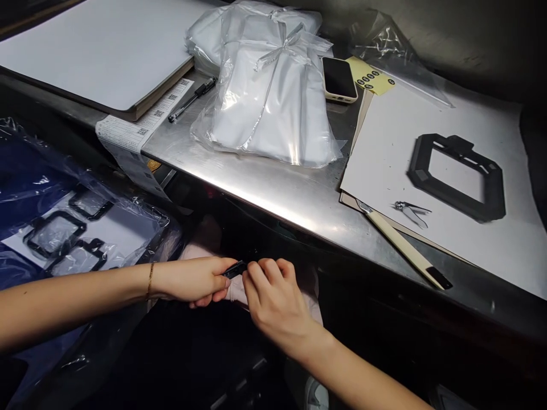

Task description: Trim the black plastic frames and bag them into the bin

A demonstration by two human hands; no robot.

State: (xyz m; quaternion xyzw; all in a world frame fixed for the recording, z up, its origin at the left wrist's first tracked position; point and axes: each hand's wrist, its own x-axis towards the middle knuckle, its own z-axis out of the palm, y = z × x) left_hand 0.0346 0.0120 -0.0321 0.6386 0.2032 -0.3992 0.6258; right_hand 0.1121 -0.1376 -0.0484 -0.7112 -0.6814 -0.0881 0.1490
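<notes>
My left hand (199, 279) is closed on a small black plastic piece (235, 269), held low in front of the metal table's edge. At the piece's other end, my right hand (273, 299) has its fingers curled round it. Those fingers hide much of the piece, so its full shape cannot be made out. On white sheets at the right lies a black plastic frame (459, 176) with a rectangular opening. Nail clippers (411, 212) rest near it, and a cream-handled knife (404, 247) lies across the table edge.
Clear plastic bags tied in bundles (273, 97) stand mid-table. A phone (339, 78), yellow sticker sheet (371, 77), pen (192, 99) and printed label strip (143, 128) lie around them. Left are a white board stack (98, 51) and a plastic-lined container (25, 171) with bagged black frames (55, 233).
</notes>
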